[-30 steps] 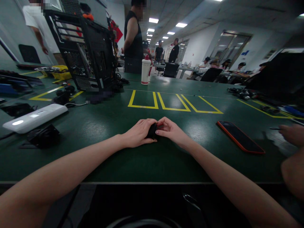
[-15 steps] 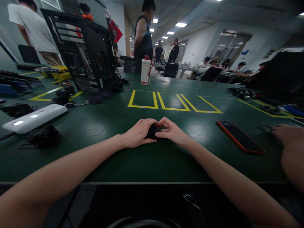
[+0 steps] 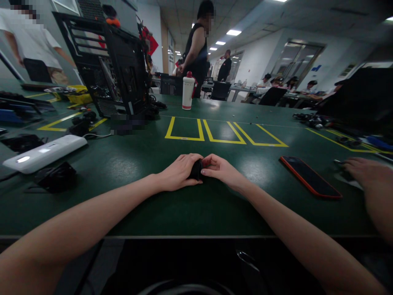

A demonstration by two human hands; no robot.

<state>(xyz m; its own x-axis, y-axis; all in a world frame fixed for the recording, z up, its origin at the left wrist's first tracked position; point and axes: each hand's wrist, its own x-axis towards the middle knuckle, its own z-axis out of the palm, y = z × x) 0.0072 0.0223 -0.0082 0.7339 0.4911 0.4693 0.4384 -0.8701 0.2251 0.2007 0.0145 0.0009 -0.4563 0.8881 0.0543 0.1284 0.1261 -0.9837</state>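
Note:
A small black block-like object rests at the middle of the green table; its exact kind cannot be made out. My left hand is wrapped round it from the left, covering much of it. From the right, my right hand has its fingers bent together at the object's near face, thumb and fingertips against it. Whatever else those right fingers pinch is hidden. To the right lies a phone in an orange-red case.
Another person's hand is at the right edge, over a small pale item. At left are a white power strip, a black part and an open computer case. A white bottle stands behind yellow tape outlines.
My right fingers have shifted slightly at the black object; my left hand stays put. The other person's hand at right has moved a little left, and people in the background have shifted.

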